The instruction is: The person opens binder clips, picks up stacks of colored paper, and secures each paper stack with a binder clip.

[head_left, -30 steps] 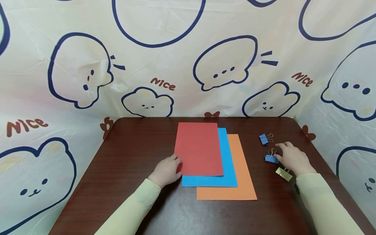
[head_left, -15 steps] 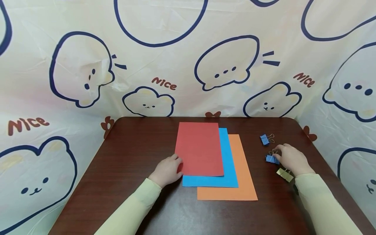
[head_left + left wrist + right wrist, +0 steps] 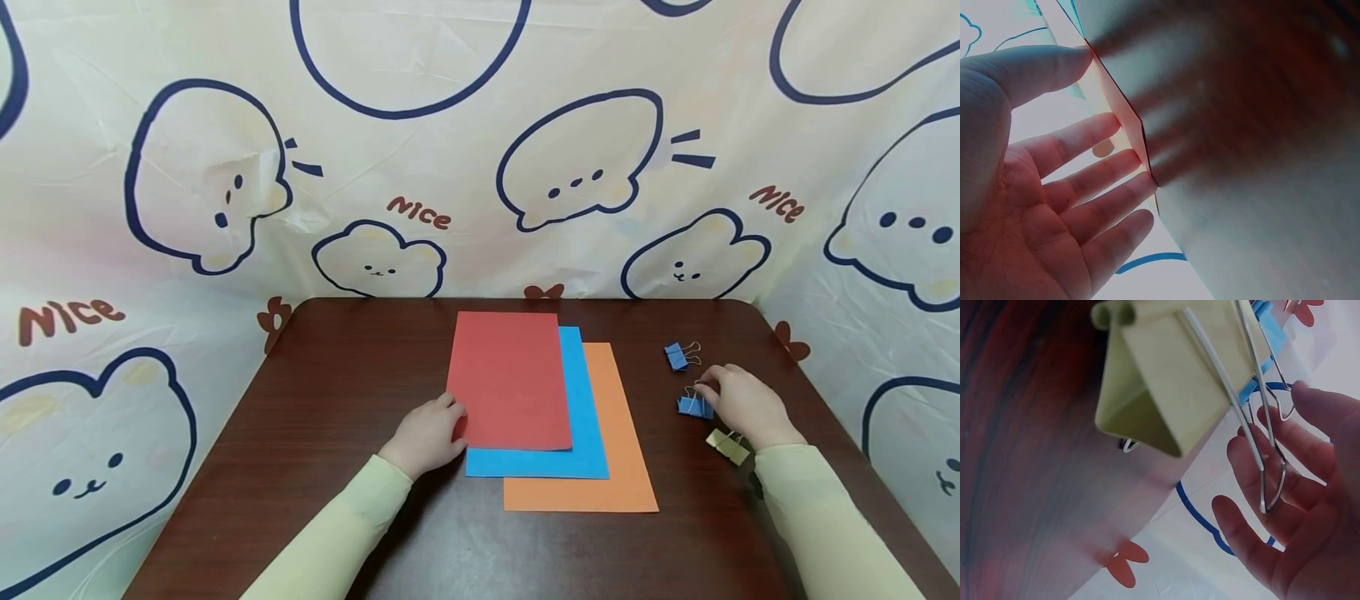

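Note:
In the head view a red sheet of paper [image 3: 510, 379] overlaps a blue sheet [image 3: 585, 417], with an orange sheet [image 3: 622, 450] lowest in the fanned stack. My left hand [image 3: 425, 437] rests at the red sheet's left edge, and the left wrist view shows its fingertips [image 3: 1141, 181] against the paper edge, spread and nearly straight. On the right, thumb and index finger of my right hand [image 3: 750, 408] pinch the wire handle of a blue binder clip [image 3: 694, 407]. A yellow binder clip [image 3: 1172, 369] looms large in the right wrist view, in front of those fingers.
Another blue binder clip [image 3: 677, 357] lies farther back on the brown table [image 3: 360, 350]. Beside the right forearm a small dark object [image 3: 756, 483] is partly hidden. A patterned white cloth [image 3: 465, 183] encloses the table's back and sides.
My right fingertips have shifted slightly back, from beside the blue binder clip's body onto its wire handle. The left hand and the paper sheets keep their places.

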A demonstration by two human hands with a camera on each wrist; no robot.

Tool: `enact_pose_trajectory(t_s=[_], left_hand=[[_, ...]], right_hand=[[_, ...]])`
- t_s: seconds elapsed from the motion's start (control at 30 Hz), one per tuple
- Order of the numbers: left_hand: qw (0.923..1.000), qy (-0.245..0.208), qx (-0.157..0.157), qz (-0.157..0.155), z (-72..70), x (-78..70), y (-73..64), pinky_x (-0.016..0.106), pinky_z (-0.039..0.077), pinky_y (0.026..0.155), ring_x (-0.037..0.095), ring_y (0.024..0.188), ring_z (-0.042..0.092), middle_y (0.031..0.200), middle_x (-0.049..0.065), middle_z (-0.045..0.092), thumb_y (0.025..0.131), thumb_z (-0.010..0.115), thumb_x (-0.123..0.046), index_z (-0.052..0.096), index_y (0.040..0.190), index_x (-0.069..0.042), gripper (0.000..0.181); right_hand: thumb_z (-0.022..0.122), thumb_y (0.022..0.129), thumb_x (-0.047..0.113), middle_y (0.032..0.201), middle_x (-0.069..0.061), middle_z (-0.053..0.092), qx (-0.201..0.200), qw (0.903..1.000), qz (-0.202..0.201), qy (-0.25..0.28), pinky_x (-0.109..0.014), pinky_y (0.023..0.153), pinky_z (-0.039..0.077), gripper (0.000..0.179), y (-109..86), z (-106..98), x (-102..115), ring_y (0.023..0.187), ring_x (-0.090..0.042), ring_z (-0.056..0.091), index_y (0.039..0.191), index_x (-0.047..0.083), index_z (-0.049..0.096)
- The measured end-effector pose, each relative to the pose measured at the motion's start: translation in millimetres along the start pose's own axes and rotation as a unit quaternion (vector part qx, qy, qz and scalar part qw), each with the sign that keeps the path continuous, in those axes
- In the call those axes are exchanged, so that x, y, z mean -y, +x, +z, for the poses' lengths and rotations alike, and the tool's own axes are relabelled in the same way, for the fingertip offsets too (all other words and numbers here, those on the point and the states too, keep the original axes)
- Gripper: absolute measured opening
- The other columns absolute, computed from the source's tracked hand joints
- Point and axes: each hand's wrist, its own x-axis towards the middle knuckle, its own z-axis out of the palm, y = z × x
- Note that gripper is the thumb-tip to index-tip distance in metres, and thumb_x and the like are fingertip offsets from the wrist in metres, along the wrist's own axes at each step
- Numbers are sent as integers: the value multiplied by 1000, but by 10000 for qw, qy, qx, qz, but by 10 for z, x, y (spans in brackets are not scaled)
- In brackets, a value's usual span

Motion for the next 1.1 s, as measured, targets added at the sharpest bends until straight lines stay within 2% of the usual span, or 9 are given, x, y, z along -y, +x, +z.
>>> enact_pose_trajectory(t_s=[0.17,0.5,0.77,1.1], left_hand=[[10000,12,-3,1,5,7,-3,38,56,75,20,80,60,97,7,61,87,83,-26,69,107,-6,31],[10000,-16,25,-35,-2,1,-1,38,56,75,19,79,59,97,6,60,88,82,-26,69,108,-6,32],[10000,-31,18,-39,-8,-2,0,38,56,74,20,79,58,97,6,59,87,83,-26,69,107,-6,32],[10000,-47,43,-49,-16,-6,0,38,56,74,19,78,57,96,6,59,87,83,-26,69,108,-6,32]], right_hand=[[71,97,17,97,-19,68,-16,9999,-99,24,-52,74,57,15,29,-18,40,81,-29,65,100,2,71],[74,94,11,95,-18,68,131,9996,-251,-39,-54,78,56,12,73,-58,69,83,-31,66,99,0,72],[73,95,11,89,-12,69,-2,9997,-247,60,-52,76,56,6,52,-63,77,78,-25,63,93,5,71],[75,94,13,90,-11,68,-264,9992,-292,80,-50,72,57,8,-26,-77,127,76,-23,62,91,7,71]])
